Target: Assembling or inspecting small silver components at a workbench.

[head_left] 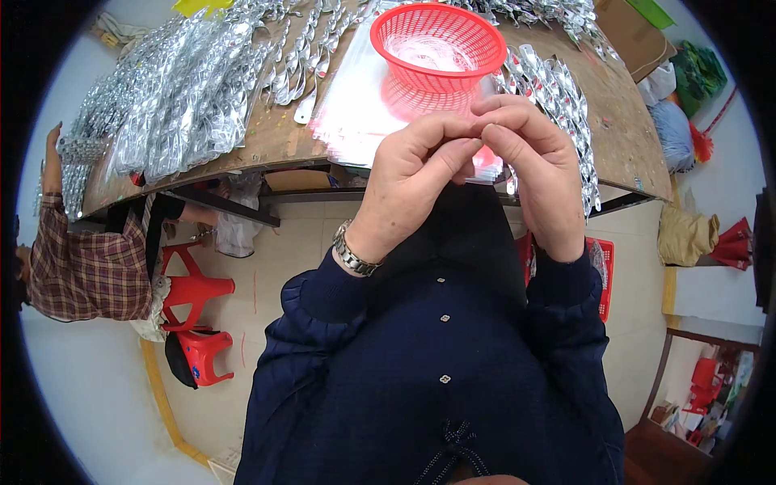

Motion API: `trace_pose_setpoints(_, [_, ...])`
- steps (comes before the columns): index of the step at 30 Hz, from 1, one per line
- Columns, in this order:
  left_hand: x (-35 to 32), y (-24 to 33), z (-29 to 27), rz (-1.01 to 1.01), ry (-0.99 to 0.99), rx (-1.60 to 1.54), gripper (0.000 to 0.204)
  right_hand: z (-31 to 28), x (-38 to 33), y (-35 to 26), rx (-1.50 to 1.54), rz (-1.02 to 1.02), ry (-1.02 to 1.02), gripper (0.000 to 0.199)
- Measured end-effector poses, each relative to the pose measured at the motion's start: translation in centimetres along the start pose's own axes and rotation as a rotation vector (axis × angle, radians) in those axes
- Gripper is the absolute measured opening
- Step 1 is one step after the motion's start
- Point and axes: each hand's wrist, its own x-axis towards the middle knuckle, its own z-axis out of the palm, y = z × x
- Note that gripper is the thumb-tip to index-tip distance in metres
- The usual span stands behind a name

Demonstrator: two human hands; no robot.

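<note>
Two hands at chest height, just before table edge [453, 174]. Advice: keep fingertips tight together, work close over red basket [438, 44] so nothing drops. Left hand [408, 174] and right hand [537, 162] curled, fingertips pinched together on something small, too hidden to identify. Clear bags [356, 97] under basket; silver foil pieces [186, 89] heaped at left.

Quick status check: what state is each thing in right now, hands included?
left hand: fingertips pinched against the right hand's; any item held is hidden
right hand: pinched likewise
red basket: upright on the table, holding clear bags
silver strips: heaped loose
wooden table: cluttered
</note>
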Motion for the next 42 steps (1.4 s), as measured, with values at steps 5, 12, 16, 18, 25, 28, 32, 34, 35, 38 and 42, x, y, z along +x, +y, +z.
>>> trace_pose_setpoints(5, [0.3,0.6,0.1,-0.052,-0.005,0.055,0.015,-0.6,-0.1,-0.5,0.092,0.119,-0.048,0.010])
trace_pose_setpoints(12, [0.4,0.2,0.4,-0.050,0.054,0.065,0.012,-1.2,-0.5,-0.5,-0.011,0.143,-0.023,0.015])
trace_pose_setpoints(16, [0.5,0.4,0.4,-0.052,0.055,0.144,0.011,-1.9,-0.3,-0.6,-0.070,0.134,-0.006,0.021])
trace_pose_setpoints(18, [0.5,0.1,0.4,0.003,0.042,0.226,0.012,-2.5,-0.2,-0.9,-0.167,0.056,-0.032,0.027])
trace_pose_setpoints(25, [0.5,-0.1,0.4,0.045,0.028,0.295,0.012,-3.4,0.1,-2.4,-0.432,0.035,-0.095,0.029])
trace_pose_setpoints(28, [0.5,-0.3,0.5,0.093,0.024,0.364,0.012,-3.6,0.2,-2.2,-0.514,0.015,-0.141,0.029])
trace_pose_setpoints(32, [0.6,-0.3,0.5,0.096,0.001,0.409,0.012,-3.5,0.0,-1.9,-0.572,-0.068,-0.117,0.021])
trace_pose_setpoints(34, [0.6,-0.3,0.5,0.091,-0.002,0.409,0.012,-3.4,-0.1,-2.0,-0.576,-0.043,-0.120,0.020])
trace_pose_setpoints(35, [0.6,-0.3,0.6,0.084,0.000,0.405,0.012,-3.4,-0.1,-2.0,-0.588,-0.041,-0.116,0.020])
trace_pose_setpoints(38, [0.6,-0.3,0.5,0.074,0.000,0.394,0.012,-3.4,-0.1,-2.5,-0.618,0.004,-0.137,0.020])
trace_pose_setpoints(42, [0.5,-0.3,0.5,0.021,-0.002,0.306,0.012,-3.5,0.0,-2.5,-0.628,0.080,-0.157,0.022])
